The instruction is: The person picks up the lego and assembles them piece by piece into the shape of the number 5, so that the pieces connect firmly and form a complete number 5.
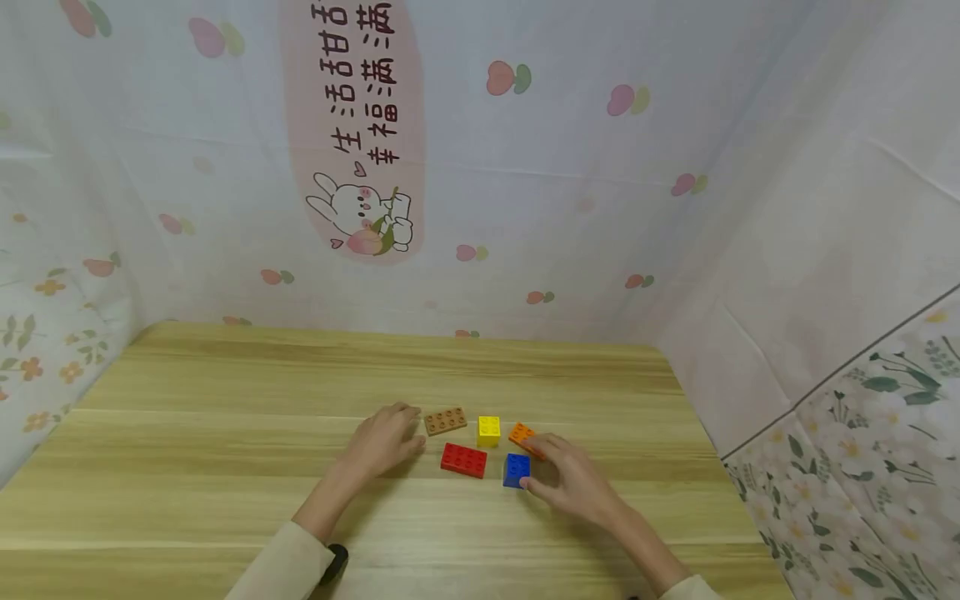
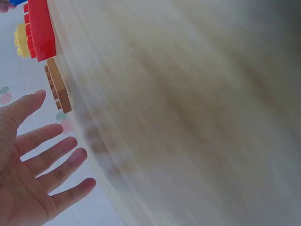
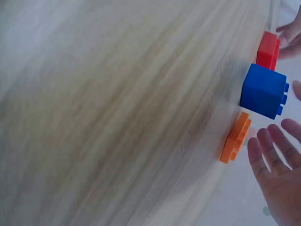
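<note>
Toy building bricks lie loosely grouped on the wooden table. My left hand (image 1: 380, 444) is at the left of the group, nearest the flat brown brick (image 1: 446, 422). Its fingers are spread and hold nothing in the left wrist view. To the right, my right hand (image 1: 576, 479) reaches in over the flat orange brick (image 1: 522, 434), its fingers overlapping that brick in the head view. The thumb is close beside the blue brick (image 1: 517, 471). In the right wrist view those fingers are extended beside the orange and blue bricks. Between the hands sit a red brick (image 1: 463, 460) and a yellow brick (image 1: 488, 431).
The wooden table (image 1: 247, 400) extends beyond the bricks on every side. A white patterned cloth (image 1: 525, 183) hangs behind it, with floral cloth along the left and right sides. A dark band (image 1: 334, 565) is at the left wrist.
</note>
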Demonstrator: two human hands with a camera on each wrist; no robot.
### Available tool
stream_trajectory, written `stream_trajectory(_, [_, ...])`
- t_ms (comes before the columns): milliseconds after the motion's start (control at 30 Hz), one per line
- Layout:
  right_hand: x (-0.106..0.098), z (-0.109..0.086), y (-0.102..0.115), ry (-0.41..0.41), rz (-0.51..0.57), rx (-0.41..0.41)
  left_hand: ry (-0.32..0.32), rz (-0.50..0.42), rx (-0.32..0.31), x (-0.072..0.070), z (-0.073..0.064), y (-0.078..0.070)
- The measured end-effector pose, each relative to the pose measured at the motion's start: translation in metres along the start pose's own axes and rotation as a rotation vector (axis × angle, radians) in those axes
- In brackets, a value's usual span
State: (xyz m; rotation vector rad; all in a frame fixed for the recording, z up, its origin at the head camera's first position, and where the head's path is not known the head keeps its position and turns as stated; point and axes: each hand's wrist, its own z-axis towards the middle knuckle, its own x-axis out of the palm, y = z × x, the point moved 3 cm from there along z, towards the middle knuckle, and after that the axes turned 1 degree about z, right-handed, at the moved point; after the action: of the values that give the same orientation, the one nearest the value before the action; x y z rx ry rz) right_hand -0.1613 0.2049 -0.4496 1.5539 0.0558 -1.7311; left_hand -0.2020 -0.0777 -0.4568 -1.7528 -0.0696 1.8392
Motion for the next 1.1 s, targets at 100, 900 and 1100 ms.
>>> stream_trajectory(100, [0.004,0.0,0.002,0.041,0.008,0.029,-0.01,-0.003,0.007,0.001,0.004,-0.003])
stream_trajectory(900, [0.014,0.0,0.004,0.056,-0.031,0.137,-0.001,0.004,0.027,0.013,0.017,-0.006])
stream_trajectory(1100, [0.01,-0.001,0.002,0.013,0.027,0.146,0.004,-0.003,-0.001,0.004,0.006,0.001])
